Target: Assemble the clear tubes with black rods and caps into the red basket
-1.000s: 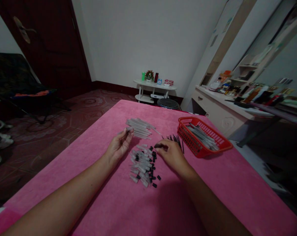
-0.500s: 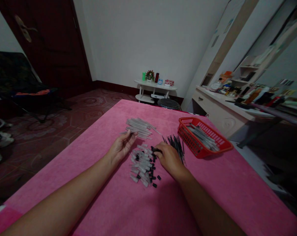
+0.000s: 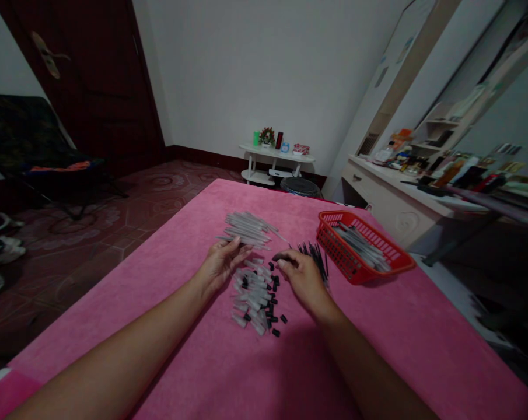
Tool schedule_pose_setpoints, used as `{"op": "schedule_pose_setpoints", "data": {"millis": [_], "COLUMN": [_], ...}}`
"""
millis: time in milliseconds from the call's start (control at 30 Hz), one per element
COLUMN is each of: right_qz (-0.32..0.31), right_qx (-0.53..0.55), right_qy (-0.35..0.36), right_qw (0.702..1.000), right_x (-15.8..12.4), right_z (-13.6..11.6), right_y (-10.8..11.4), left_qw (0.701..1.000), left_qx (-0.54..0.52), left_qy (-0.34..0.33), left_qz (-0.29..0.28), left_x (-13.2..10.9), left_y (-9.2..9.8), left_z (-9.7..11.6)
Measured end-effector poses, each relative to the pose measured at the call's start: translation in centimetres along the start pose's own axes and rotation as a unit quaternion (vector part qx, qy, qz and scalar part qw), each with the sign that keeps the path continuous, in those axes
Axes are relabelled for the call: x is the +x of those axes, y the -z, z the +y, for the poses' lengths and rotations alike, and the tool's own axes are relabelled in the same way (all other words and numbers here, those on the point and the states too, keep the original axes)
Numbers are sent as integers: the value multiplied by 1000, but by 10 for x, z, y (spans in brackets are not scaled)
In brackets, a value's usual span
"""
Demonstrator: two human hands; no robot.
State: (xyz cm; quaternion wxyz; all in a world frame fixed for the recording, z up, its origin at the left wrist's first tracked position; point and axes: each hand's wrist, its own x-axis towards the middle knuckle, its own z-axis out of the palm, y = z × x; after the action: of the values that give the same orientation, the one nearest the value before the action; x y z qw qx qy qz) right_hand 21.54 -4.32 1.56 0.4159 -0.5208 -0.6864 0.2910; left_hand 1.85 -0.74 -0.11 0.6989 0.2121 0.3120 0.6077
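My left hand is closed, thumb against fingers, at the near edge of a pile of slim translucent tubes. What its fingertips pinch is too small to tell. My right hand is also closed, with fingers and thumb together just right of the small pieces; something dark shows at its fingertips, unclear. Between and below my hands lies a heap of short translucent caps. Small black plugs are scattered along its right side. Thin black sticks lie behind my right hand, partly hidden by it.
A red plastic basket holding more grey tubes stands at the right on the pink cloth. Beyond the table are a low white stand, a dressing table with bottles, a dark folding chair and a door.
My right hand has lifted slightly away from the black plugs, its fingertips now a little farther up. My left hand has shifted slightly right and nearer, and its fingers have changed position.
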Motion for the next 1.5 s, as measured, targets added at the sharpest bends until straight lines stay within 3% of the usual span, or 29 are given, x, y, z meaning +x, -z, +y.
{"op": "schedule_pose_setpoints", "data": {"millis": [267, 400, 667, 1033, 1233, 1500], "right_qz": [45, 45, 58, 83, 90, 37], "right_qx": [197, 235, 208, 90, 109, 51], "right_qy": [-77, -84, -77, -18, -45, -46], "right_qw": [976, 967, 973, 992, 989, 997], "right_x": [-5, -7, -6, -7, -6, -10], "right_z": [-15, -19, -21, -14, -12, -13], "right_y": [-11, -13, -13, -17, -18, -14], "left_qw": [995, 991, 989, 988, 985, 972], "left_qx": [77, 97, 100, 124, 132, 168], "left_qy": [-33, -29, -44, -44, -34, -87], "left_qz": [-56, -85, -96, -81, -102, -139], "left_x": [-6, -11, -11, -12, -16, -20], "left_y": [-5, -8, -7, -8, -12, -13], "left_z": [-7, -9, -11, -15, -14, -14]}}
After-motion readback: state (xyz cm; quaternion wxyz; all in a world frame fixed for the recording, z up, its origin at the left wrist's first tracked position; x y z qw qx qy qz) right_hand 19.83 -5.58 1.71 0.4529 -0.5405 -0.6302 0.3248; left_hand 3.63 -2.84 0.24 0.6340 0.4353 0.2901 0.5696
